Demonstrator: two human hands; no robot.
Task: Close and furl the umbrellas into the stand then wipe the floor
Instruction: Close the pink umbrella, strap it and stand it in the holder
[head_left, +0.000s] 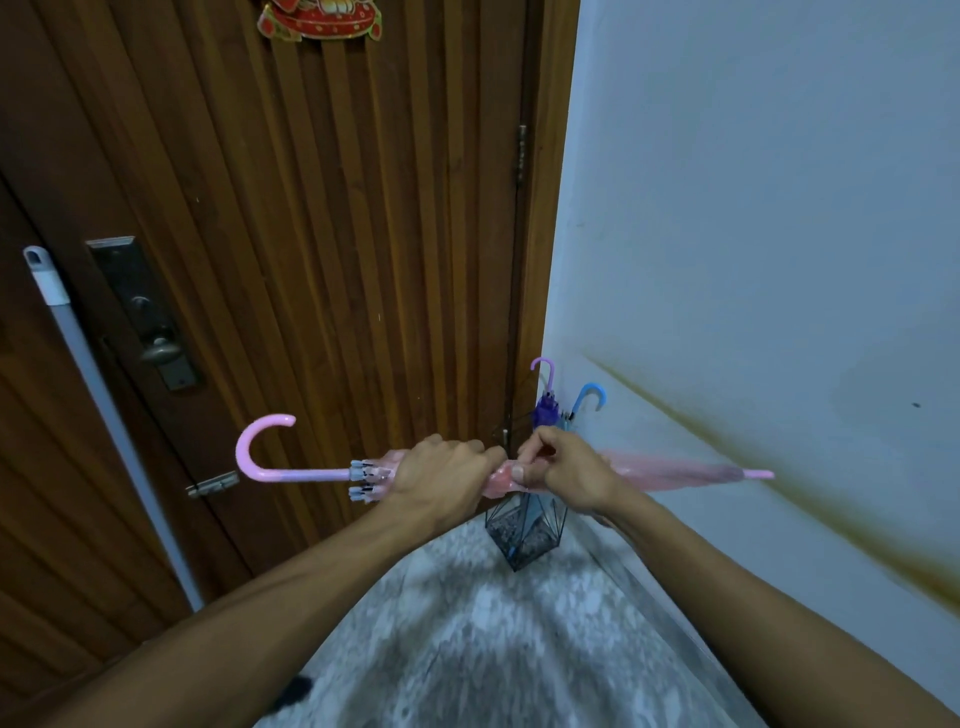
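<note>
A slatted wooden door (322, 234) is filling the left side, carrying a red ornament (319, 20) at its top edge, a dark lock plate (143, 312) with a knob (158, 353), a latch (213, 484) and a hinge (521, 153) by the stained wall (779, 208).

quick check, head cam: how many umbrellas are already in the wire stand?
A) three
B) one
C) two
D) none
C: a purple-handled umbrella and a blue-handled umbrella stand in the wire stand in the corner, while the pink umbrella lies crosswise above it, gripped by the left hand and the right hand.
</note>
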